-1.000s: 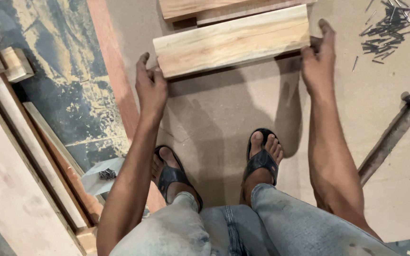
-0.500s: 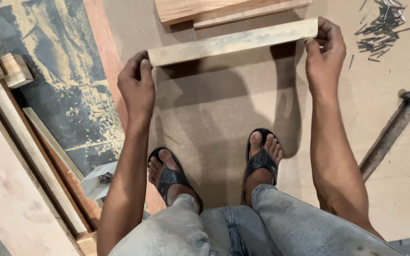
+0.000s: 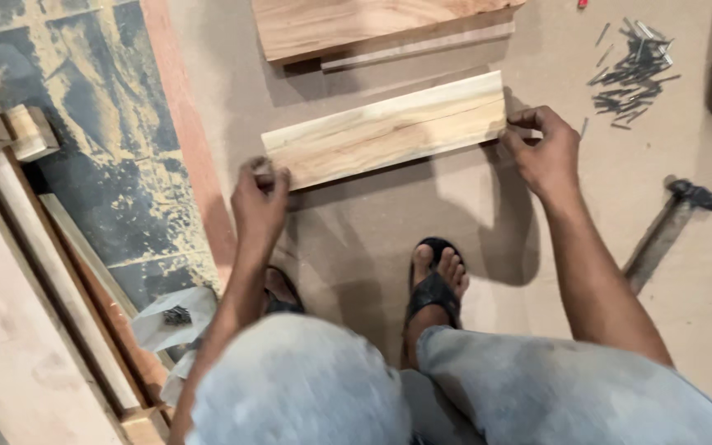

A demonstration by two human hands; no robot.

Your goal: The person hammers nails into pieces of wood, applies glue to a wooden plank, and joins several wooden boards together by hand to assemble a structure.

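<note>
A short pale wooden plank (image 3: 385, 129) lies flat on the brown board floor (image 3: 496, 222), slanting up to the right. My left hand (image 3: 259, 198) grips its near-left end. My right hand (image 3: 544, 152) pinches its right end. I am crouched over it, with both feet in black sandals (image 3: 434, 284) just below the plank.
A larger wooden board (image 3: 348, 23) with a thin strip (image 3: 418, 51) lies beyond the plank. A pile of nails (image 3: 632, 70) sits at the upper right, a hammer (image 3: 669, 222) at the right. Stacked timber (image 3: 10, 313) and a small bag (image 3: 170, 321) lie at the left.
The plank, held on edge half a second ago, is now laid flat with its broad face up, nearer to me. Both hands stayed on its ends and moved with it.
</note>
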